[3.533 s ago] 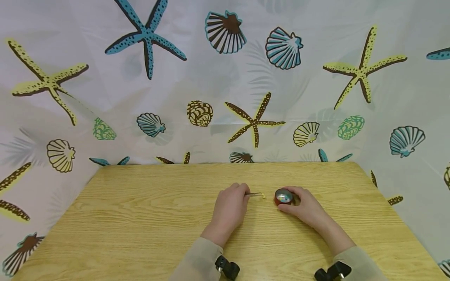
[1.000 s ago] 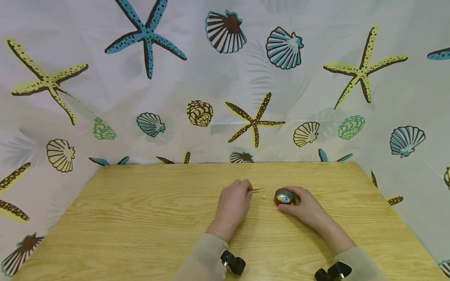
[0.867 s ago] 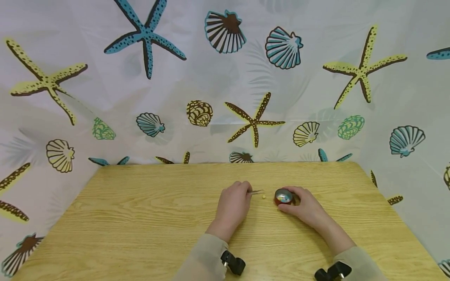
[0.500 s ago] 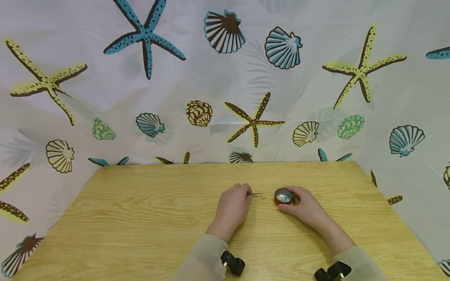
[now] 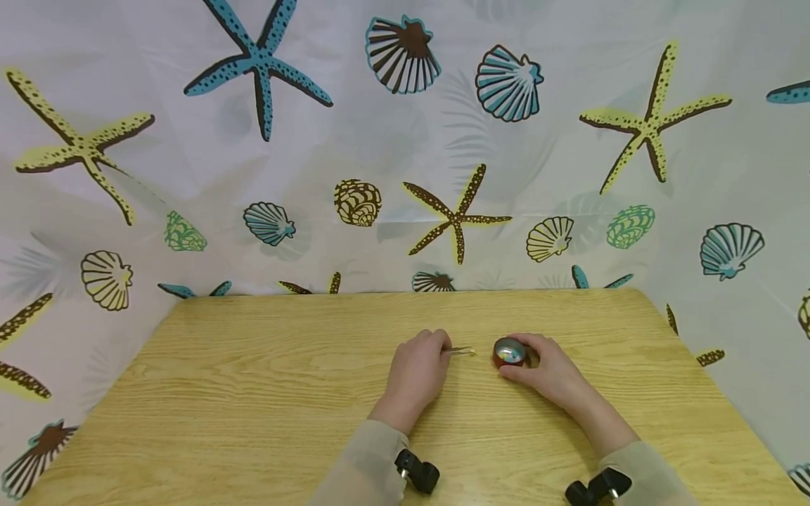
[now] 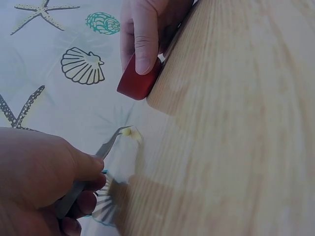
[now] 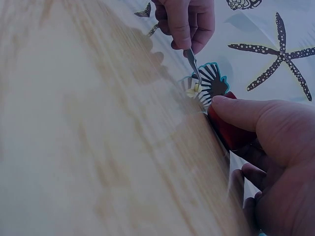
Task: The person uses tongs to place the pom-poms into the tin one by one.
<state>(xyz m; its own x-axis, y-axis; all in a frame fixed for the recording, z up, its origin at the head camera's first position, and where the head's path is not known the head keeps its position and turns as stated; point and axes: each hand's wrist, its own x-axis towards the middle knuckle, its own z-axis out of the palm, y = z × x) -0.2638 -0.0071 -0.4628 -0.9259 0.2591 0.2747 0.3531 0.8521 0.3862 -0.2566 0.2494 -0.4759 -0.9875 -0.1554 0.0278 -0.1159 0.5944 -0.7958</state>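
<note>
My left hand (image 5: 418, 372) grips a pair of metal tweezers (image 6: 109, 145) with bent tips. At the tips is a small round yellow bead (image 6: 127, 132), seemingly between the prongs. Whether the bead touches the table or hangs just over it, I cannot tell. A little to the right, my right hand (image 5: 552, 369) holds a small round red tin (image 6: 139, 81) by its side, thumb in front. The tin's silvery inside faces up in the head view and shows several small coloured pieces (image 5: 508, 356), too small to make out. The bead and the tin are apart.
Both hands work over the back right part of a wooden table (image 5: 253, 393). Behind and beside it hangs a pale cloth (image 5: 304, 161) printed with starfish and shells. Each wrist carries a black camera mount (image 5: 418, 471).
About a second ago the tweezers were spread just behind the bead, clear of it. They have since come down and closed at it. The right hand and tin have stayed put.
</note>
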